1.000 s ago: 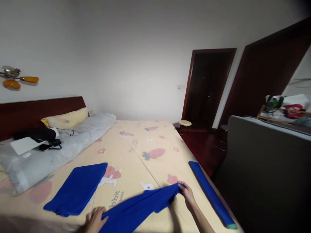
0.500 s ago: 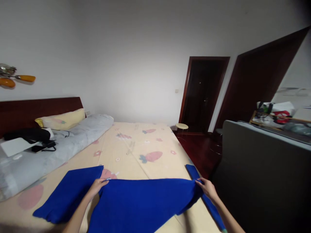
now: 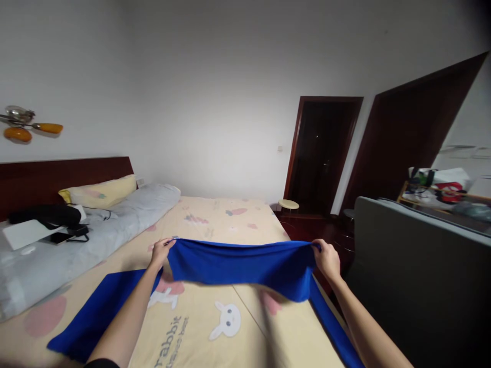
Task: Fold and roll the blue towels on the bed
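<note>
A blue cloth point(image 3: 238, 263) hangs stretched between my two hands above the bed sheet. My left hand point(image 3: 163, 251) pinches its upper left corner, while my right hand point(image 3: 326, 256) grips the upper right corner. On the bed at the left lies a folded blue cloth point(image 3: 103, 309), partly hidden behind my left forearm. A narrow blue strip of fabric point(image 3: 332, 324) runs along the bed's right edge, below my right hand.
The bed sheet point(image 3: 226, 220) has rabbit and carrot prints. A grey quilt point(image 3: 115, 230) bears a laptop-like white object point(image 3: 26, 232) and black items at the left. A dark grey panel point(image 3: 414, 276) stands at the right, and a round stool point(image 3: 288, 204) is near the door.
Both hands have moved up and away over the bed, carrying the blue cloth. Its lower part has lifted and swung forward, uncovering the rabbit print and lettering on the sheet.
</note>
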